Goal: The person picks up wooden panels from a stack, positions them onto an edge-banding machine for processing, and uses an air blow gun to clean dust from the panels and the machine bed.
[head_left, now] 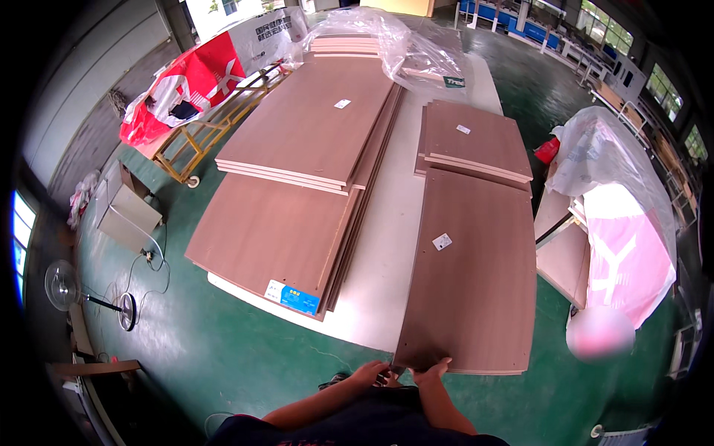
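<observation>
A large brown wood-grain panel [472,275] with a small white label lies flat on the stack at the right. At its near left corner, my right hand [430,372] grips the near edge, thumb at the rim and some fingers out of sight. Just left of that corner is my left hand [372,374], its fingers curled together close to a small dark patch at the corner. Whatever those fingers hold, if anything, is too small to make out. Beyond the panel rests a shorter stack of brown panels [476,137], also labelled.
A taller stack of brown panels [297,119] stands at the left on a white base board [372,275], with a blue-and-white label [294,297] near its front. Plastic sheeting [394,44] covers the far end. A yellow trolley [197,145], a fan [126,311] and a wrapped pile [625,223] flank it.
</observation>
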`<state>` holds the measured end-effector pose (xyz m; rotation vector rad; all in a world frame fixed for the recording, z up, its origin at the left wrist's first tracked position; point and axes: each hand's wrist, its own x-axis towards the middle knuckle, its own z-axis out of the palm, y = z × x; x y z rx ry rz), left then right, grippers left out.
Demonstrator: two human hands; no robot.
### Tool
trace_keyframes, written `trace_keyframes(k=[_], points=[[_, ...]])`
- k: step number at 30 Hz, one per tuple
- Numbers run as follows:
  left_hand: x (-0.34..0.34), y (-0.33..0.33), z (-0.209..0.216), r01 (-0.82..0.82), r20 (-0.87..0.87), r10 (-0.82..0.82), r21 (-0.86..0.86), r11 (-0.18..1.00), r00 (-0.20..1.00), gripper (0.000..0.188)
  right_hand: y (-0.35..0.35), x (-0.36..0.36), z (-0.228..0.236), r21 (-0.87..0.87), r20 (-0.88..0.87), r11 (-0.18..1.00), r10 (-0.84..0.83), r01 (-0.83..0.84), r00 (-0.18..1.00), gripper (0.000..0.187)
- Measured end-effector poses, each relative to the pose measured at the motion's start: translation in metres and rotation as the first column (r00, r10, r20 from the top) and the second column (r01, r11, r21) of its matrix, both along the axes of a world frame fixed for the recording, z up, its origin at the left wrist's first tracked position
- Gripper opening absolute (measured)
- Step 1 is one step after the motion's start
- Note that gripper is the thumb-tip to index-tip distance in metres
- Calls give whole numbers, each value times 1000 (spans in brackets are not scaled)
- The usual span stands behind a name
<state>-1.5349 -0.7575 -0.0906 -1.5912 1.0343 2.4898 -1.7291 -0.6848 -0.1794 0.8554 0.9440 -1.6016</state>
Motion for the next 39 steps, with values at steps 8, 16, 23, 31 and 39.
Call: trace_keyframes(k=[8,16,23,31,39], points=[[17,11,0,-129,-40,131,52,990,991,33,-9,-22,10,159,-137,978,155,-133,978,74],[23,17,-1,-144,-23,145,44,989,989,32,-23,-35,1,308,-170,863,464,-401,869,77],[51,24,6,-262,-14,262,-10,965,965,30,-9,-42,0,361,-188,749,643,-556,743,101],[99,39,-34,-286,-24,285,-79,955,958,31,42,-87,-4,506,-263,586,803,-633,534,96],[56,16,-32,-279,11,285,-175,944,958,35,78,-223,28,782,-611,617,731,90,304,25]])
